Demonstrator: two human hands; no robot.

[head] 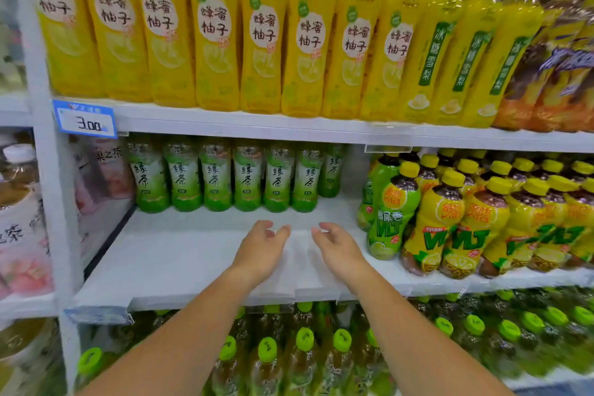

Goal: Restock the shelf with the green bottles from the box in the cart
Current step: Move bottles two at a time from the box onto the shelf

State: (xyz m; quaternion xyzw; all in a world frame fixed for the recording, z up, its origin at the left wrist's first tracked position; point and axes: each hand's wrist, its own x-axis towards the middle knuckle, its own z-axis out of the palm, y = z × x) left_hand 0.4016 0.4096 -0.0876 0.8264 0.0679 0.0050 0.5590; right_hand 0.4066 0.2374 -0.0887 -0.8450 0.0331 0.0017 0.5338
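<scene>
Both bare hands out over the white metal middle shelf [180, 254], palms inward, empty. Left hand [261, 249] with fingers loosely curled and apart, closed on nothing; right hand [337, 247] the same, fingers half open, holding nothing. Hovering just in front of the row of green-labelled clear plastic tea bottles [225, 178], not touching them.

That row standing upright at the back of the shelf, caps hidden under the shelf board above. Bare shelf surface in front of the row, reaching to the front lip. One more green bottle set further back at the row's right end. Right of the row, a crowd of yellow-capped lemon tea bottles [450, 215], the nearest green-wrapped one close to the right hand. Above the row, tall yellow plastic drink bottles [212, 29]; at the upper shelf's left edge, a blue-framed price tag [85, 123]. Cart and box not in view, so supply of further bottles impossible to judge.

Judged stage: between placements, front of the shelf yet to be filled.

Risks from here: a careless sweep of the right forearm toward the lemon tea bottles, tightly packed and near the edge, likely to tip one off the lip. A push too hard against the green row likely to topple bottles like dominoes. New bottles set unevenly likely to lean and roll forward.
</scene>
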